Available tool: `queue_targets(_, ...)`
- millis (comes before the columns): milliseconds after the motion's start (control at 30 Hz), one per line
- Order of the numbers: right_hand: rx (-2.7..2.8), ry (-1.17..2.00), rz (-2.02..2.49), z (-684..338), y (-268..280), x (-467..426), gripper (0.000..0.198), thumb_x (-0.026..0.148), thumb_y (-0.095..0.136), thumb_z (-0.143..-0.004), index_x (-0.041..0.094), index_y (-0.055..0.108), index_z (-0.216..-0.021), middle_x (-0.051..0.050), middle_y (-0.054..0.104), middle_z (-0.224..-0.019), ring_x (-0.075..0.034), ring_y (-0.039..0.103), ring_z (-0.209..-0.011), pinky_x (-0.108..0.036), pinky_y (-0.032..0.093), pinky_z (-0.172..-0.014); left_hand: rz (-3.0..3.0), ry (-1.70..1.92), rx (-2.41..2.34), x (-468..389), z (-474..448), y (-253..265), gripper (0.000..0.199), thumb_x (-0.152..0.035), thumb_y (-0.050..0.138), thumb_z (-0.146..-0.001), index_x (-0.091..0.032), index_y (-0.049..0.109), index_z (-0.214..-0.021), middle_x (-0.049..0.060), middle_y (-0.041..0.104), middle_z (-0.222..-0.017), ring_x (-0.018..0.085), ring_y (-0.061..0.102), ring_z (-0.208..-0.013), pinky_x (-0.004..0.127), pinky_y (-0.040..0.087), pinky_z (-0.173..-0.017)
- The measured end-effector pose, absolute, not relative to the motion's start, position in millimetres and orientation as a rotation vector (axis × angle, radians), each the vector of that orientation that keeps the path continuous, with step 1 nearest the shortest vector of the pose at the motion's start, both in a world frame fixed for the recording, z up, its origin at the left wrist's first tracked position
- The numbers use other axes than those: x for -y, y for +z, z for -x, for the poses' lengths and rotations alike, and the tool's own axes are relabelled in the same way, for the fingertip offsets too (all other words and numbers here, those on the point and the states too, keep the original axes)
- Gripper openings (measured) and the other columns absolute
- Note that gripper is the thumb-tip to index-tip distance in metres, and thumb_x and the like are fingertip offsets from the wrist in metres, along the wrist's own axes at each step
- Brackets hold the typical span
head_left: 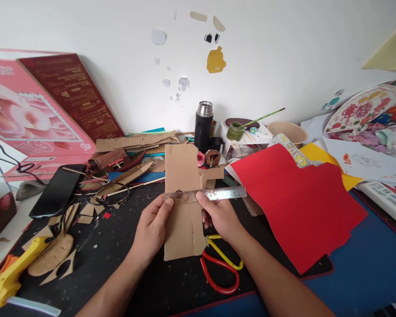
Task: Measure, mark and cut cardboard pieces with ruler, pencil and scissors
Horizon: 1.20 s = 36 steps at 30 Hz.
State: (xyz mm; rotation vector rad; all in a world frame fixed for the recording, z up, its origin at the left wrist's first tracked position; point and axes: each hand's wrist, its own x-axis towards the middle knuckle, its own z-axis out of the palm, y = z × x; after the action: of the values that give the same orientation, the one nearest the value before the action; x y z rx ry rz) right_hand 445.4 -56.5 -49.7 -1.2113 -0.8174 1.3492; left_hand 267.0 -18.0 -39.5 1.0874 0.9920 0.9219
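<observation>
A long piece of brown cardboard is held up over the black mat, its right edge uneven. Across its middle lies a clear ruler, sticking out past the right edge. My left hand is closed on the left edge of the cardboard, with the thumb at the ruler's end. My right hand pinches the ruler near the cardboard's right edge; its lower fingers are partly hidden. Just below it lie scissors with a red and a yellow handle; their blades are hidden under the cardboard.
At the left are a yellow glue gun, cardboard scraps and a black phone. Red paper lies at the right. Behind stand a black thermos and a green paint jar with a brush in it.
</observation>
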Motion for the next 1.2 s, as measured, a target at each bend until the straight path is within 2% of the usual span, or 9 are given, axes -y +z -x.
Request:
queue_targets(267, 0.844, 1.321, 1.212, -447.4, -47.9, 57.4, 0.057, 0.077, 0.079, -0.079, 0.023, 0.064, -0.068, 0.005, 0.053, -0.045, -0.012, 0.045, -0.036, -0.024, 0.036, -0.035, -0.852, 0.864, -0.895, 16.2, -264.1, -43.5, 0.052, -0.054, 0.085, -0.082, -0.018, 0.081, -0.118, 0.012, 0.085, -0.104, 0.032, 0.080, -0.090, 0.039, 0.063, -0.077)
queue_targets(467, 0.851, 1.350, 1.221, -445.8, -44.9, 58.1, 0.056, 0.075, 0.081, -0.078, 0.022, 0.067, -0.072, 0.005, 0.052, -0.050, -0.012, 0.048, -0.040, -0.024, 0.039, -0.037, -0.847, 0.758, -0.916, 15.4, -263.9, -42.4, 0.051, -0.055, 0.088, -0.080, -0.016, 0.082, -0.113, 0.009, 0.083, -0.087, 0.023, 0.075, -0.066, 0.031, 0.059, -0.062)
queue_targets(733, 0.844, 1.412, 1.202, -445.8, -47.6, 57.6, 0.056, 0.074, 0.081, -0.080, 0.021, 0.064, -0.074, 0.006, 0.051, -0.050, -0.010, 0.044, -0.041, -0.022, 0.038, -0.037, -0.914, 0.807, -0.924, 18.3, -266.1, -39.0, 0.052, -0.057, 0.088, -0.081, -0.017, 0.079, -0.113, 0.008, 0.083, -0.091, 0.021, 0.075, -0.068, 0.030, 0.060, -0.065)
queue_targets(933, 0.841, 1.426, 1.203, -445.8, -48.9, 57.8, 0.057, 0.075, 0.081, -0.079, 0.022, 0.060, -0.072, 0.006, 0.051, -0.048, -0.010, 0.044, -0.040, -0.022, 0.037, -0.038, -0.943, 0.845, -0.952, 20.4, -266.2, -36.3, 0.048, -0.059, 0.088, -0.079, -0.018, 0.078, -0.100, 0.006, 0.082, -0.083, 0.020, 0.073, -0.062, 0.029, 0.059, -0.062)
queue_targets(1200, 0.856, 1.429, 1.179, -445.7, -48.8, 56.7, 0.058, 0.075, 0.080, -0.080, 0.023, 0.057, -0.071, 0.006, 0.050, -0.049, -0.010, 0.043, -0.040, -0.022, 0.036, -0.038, -0.962, 0.861, -0.944, 19.9, -267.7, -37.0, 0.052, -0.059, 0.087, -0.080, -0.018, 0.079, -0.111, 0.006, 0.082, -0.084, 0.021, 0.073, -0.062, 0.029, 0.059, -0.061)
